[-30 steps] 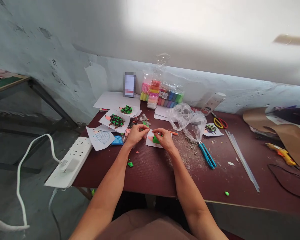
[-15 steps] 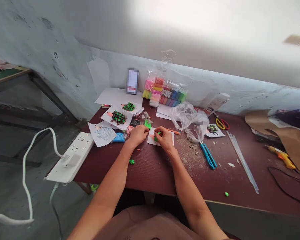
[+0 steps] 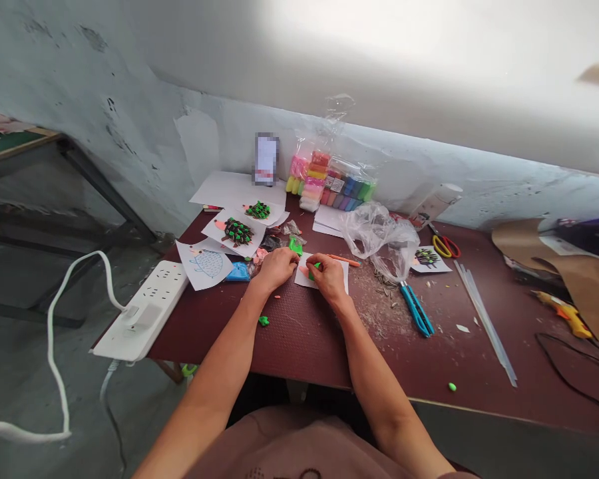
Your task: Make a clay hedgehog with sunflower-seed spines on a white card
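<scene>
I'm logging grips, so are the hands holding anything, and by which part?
Can't be told: any hold is hidden. Right hand is over green clay, left hand beside the white card.

Prob. craft wkshp, glue gun [image 3: 565,312], scuffed wall [image 3: 100,100]

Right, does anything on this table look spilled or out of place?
Yes: seed-like pieces lie loose beside the blue-handled tool, right of the card under the right hand, as if spilled. A green blob sits alone near the front edge, away from the green lump beside the left forearm.
</scene>
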The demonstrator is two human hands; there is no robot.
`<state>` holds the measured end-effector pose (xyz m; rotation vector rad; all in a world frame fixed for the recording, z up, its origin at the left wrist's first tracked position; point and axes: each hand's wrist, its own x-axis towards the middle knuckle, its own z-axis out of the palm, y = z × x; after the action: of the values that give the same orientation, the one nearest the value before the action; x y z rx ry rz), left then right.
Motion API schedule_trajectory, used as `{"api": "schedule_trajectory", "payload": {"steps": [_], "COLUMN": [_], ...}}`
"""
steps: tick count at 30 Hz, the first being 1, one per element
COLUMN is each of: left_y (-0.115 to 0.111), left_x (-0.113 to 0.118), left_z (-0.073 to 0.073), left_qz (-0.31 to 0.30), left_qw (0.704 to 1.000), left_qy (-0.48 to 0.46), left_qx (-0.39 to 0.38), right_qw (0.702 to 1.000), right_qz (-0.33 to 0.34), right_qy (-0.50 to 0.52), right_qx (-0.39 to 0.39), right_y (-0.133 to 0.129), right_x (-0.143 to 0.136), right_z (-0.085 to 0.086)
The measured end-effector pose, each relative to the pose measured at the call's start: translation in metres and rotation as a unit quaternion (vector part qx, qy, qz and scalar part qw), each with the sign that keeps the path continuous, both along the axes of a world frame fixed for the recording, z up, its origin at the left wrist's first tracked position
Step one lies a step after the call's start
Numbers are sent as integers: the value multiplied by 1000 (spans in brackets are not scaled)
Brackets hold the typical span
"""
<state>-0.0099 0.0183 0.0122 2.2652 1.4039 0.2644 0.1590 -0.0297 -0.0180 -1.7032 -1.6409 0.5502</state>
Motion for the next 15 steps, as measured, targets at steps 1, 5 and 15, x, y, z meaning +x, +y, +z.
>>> {"api": "schedule_trajectory", "payload": {"steps": [1,5,15], "left_y": [0,-1,-3], "left_x": [0,2,2], "left_z": [-1,-2,0], "left_qz": [0,1,-7], "left_qw": [1000,1000,1000], "left_qy": [-1,-3,3], "left_qx": [3,5,10], "right_qw": [1000,997,992], "right_qz": [3,5,23], "right_qy": [-18,-61,-126], "right_qx": [10,44,19], "right_y": [0,2,5], "right_x": [0,-2,-6], "right_z": [-1,-5,-6]}}
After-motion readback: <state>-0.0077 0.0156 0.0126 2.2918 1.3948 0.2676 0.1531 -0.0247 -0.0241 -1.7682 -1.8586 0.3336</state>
